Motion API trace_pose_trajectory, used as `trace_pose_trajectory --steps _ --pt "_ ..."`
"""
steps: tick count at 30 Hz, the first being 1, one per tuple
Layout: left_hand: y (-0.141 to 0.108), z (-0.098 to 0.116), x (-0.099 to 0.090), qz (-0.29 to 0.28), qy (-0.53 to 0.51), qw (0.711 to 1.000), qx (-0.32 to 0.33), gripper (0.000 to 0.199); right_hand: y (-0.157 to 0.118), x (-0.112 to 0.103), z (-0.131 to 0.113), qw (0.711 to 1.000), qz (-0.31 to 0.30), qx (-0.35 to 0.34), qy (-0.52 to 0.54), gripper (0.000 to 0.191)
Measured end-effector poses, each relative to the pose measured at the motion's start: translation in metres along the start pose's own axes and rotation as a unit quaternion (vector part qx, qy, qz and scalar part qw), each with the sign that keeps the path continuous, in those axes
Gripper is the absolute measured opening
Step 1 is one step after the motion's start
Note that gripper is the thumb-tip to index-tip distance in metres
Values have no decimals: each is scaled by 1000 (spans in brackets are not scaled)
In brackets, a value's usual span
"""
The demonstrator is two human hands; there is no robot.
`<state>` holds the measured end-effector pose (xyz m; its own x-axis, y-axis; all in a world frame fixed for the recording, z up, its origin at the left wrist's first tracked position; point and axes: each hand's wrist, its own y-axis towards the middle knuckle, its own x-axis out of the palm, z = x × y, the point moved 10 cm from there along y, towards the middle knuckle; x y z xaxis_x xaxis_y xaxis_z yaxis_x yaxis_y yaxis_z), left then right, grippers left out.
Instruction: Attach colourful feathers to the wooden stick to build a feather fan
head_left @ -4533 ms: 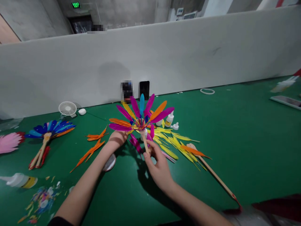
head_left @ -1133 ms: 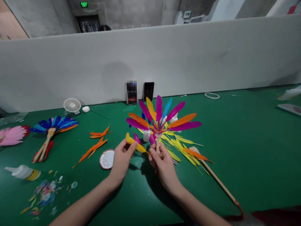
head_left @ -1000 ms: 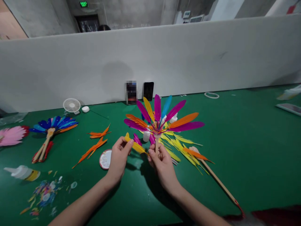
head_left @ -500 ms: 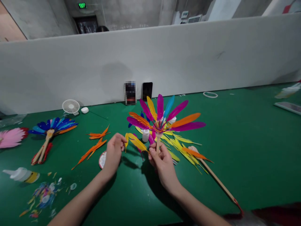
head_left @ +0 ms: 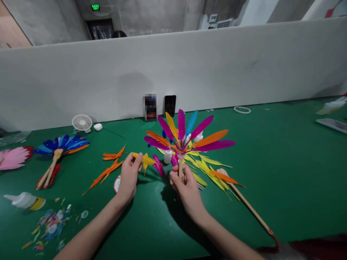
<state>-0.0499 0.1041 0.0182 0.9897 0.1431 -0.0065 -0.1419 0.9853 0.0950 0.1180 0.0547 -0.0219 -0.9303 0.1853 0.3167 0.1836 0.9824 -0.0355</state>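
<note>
My right hand [head_left: 187, 184] is closed around the wooden handle of a feather fan [head_left: 181, 144], held upright over the table. Magenta, orange, yellow and blue feathers spread out from its top. Between the fingertips of my left hand [head_left: 130, 173] a yellow feather [head_left: 146, 159] is pinched, pointing right toward the fan. Just under it another yellow feather [head_left: 145, 169] shows, and magenta feathers [head_left: 158, 165] lie between the hands. Behind the fan stands a small white bottle [head_left: 168, 156]. Yellow-green feathers [head_left: 204, 166] lie to the right of the handle, partly hidden by the fan.
Orange feathers [head_left: 108, 169] and a blue feather fan [head_left: 61, 146] lie left. A glue bottle [head_left: 25, 201] rests on its side near scraps [head_left: 50, 224]. At right lies a wooden stick [head_left: 249, 202]. Two phones [head_left: 170, 105] lean on the white partition [head_left: 217, 68].
The yellow feather that reached to my right hand is now in my left fingertips, away from the right hand. The fan has shifted slightly left.
</note>
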Motion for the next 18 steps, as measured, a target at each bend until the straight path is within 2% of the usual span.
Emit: trace_pose_trajectory --steps 2,10,18 --pt "1 4 -1 1 9 1000 17 34 0 0 1 1000 -1 0 -3 33" --pt "-18 13 27 -95 37 995 19 30 -1 11 0 999 -43 7 12 35" --pt "-13 11 24 -98 9 995 19 27 -4 13 -2 998 -49 10 28 30"
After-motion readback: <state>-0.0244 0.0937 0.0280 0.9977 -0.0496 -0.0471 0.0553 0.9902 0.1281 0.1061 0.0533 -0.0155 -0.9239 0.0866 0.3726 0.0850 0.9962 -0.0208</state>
